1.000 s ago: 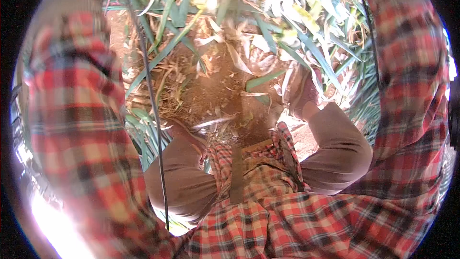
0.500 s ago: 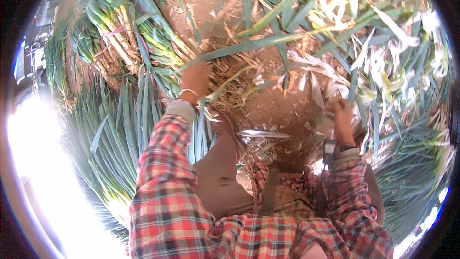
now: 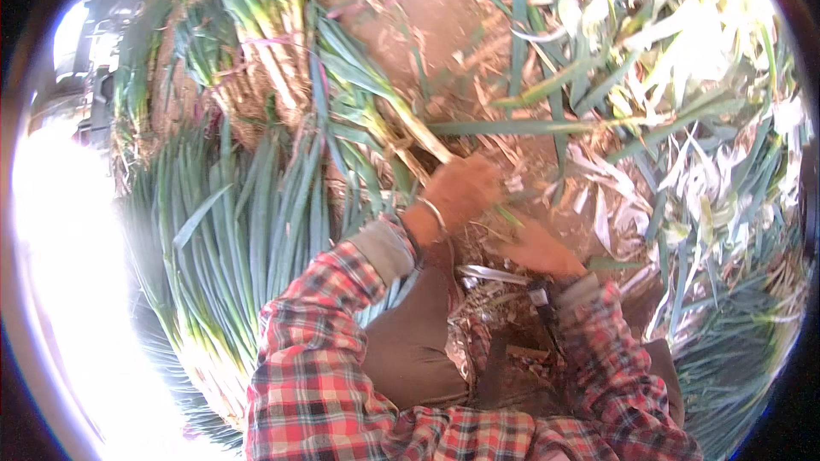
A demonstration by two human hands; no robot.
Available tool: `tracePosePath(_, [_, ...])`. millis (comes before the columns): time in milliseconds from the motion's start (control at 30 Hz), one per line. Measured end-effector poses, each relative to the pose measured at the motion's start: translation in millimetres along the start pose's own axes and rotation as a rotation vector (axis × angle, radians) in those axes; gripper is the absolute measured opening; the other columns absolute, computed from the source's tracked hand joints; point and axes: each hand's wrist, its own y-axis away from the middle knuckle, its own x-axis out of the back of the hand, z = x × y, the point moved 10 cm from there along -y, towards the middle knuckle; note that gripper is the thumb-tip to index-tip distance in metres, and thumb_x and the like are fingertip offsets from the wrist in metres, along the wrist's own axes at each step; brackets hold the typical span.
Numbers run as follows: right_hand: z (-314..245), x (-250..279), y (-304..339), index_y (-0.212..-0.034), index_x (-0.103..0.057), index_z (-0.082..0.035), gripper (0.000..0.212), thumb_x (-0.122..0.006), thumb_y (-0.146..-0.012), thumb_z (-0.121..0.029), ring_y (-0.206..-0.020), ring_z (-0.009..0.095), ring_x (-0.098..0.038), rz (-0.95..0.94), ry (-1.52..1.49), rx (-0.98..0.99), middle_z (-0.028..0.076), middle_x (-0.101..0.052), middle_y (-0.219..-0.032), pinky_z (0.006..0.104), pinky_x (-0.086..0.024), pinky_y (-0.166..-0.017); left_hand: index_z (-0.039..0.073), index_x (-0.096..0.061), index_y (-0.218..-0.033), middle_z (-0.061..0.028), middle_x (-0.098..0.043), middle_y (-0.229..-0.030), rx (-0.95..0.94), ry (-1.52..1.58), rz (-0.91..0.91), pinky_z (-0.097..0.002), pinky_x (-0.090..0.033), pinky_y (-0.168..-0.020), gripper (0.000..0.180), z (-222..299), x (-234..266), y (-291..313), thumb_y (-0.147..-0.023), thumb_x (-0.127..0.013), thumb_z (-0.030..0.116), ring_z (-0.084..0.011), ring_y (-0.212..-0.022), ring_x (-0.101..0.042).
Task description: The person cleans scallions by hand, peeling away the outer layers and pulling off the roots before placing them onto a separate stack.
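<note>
My left hand (image 3: 465, 192) is closed around the pale lower end of a green onion (image 3: 424, 135), whose stem slants up and left toward a small pile of green onions (image 3: 367, 115). Just right of it and a little nearer, my right hand (image 3: 542, 249) reaches toward the left one; motion blurs its fingers. A thin green strip (image 3: 510, 216) shows between the two hands. Below them a shiny, narrow metal blade (image 3: 491, 273) lies near the ground, beside my leg.
Tied bundles of green onions (image 3: 273, 60) lie at the far left. A big pile of long green leaves (image 3: 239, 222) spreads beside my left arm. Torn leaves and pale peelings (image 3: 615, 192) cover the right side. Dirt ground (image 3: 384, 17) shows at the back.
The view has shifted left. My left hand has come right and nearer with the green onion's end in it. My right hand has moved left, away from the peelings, close to the left hand.
</note>
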Motion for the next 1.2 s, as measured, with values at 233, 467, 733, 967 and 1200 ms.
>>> tracePosePath(233, [8.6,14.1,127.0,-0.125,-0.052,-0.004,0.049,-0.065,-0.086,-0.029,-0.108,0.022,-0.054,0.032,-0.409,-0.111,0.012,-0.058,-0.115,0.0342,-0.044,-0.092,0.015,-0.056,-0.074,-0.0013,-0.047,-0.085,-0.449,0.270,0.241,-0.0304,-0.046,-0.064,0.007,177.3,148.6,3.1,-0.072,-0.058,0.022,-0.0176,-0.086,-0.050])
tracePosePath(467, [-78.8,-25.5,200.0,-0.121,-0.057,-0.004,0.033,-0.058,-0.094,-0.023,-0.081,0.009,-0.055,0.210,-0.763,-0.156,0.002,-0.062,-0.093,0.0269,-0.046,-0.072,0.013,-0.060,-0.081,-0.0031,-0.048,-0.088,-0.728,0.138,0.168,-0.0311,-0.045,-0.068,0.014,308.1,204.8,72.1,-0.072,-0.058,0.024,-0.0184,-0.091,-0.050])
tracePosePath(733, [-201.0,27.4,307.6,-0.122,-0.052,-0.001,0.040,-0.058,-0.091,-0.025,-0.073,0.018,-0.058,0.629,0.047,0.342,0.010,-0.062,-0.084,0.0338,-0.047,-0.069,0.004,-0.060,-0.116,-0.0183,-0.064,-0.095,0.012,0.543,0.467,-0.0319,-0.051,-0.077,0.033,229.2,278.2,96.7,-0.089,-0.059,0.023,-0.0285,-0.092,-0.065])
tracePosePath(967, [-233.2,-43.8,368.0,-0.119,-0.054,-0.001,0.032,-0.056,-0.093,-0.019,-0.079,0.032,-0.060,0.586,0.205,0.394,0.023,-0.061,-0.088,0.0382,-0.048,-0.074,-0.001,-0.058,-0.113,-0.0055,-0.063,-0.098,0.250,1.551,0.669,-0.0293,-0.048,-0.077,0.038,233.1,347.5,57.6,-0.098,-0.051,0.033,-0.0159,-0.087,-0.059])
tracePosePath(1200, [-253.4,-17.1,387.1,-0.112,-0.055,0.004,0.032,-0.060,-0.091,-0.020,-0.082,0.020,-0.059,0.809,-0.089,0.571,0.012,-0.063,-0.093,0.0338,-0.047,-0.074,-0.001,-0.051,-0.123,-0.0082,-0.060,-0.114,0.126,1.895,0.485,-0.0352,-0.049,-0.086,0.034,281.6,321.0,64.9,-0.098,-0.053,0.022,-0.0177,-0.100,-0.060])
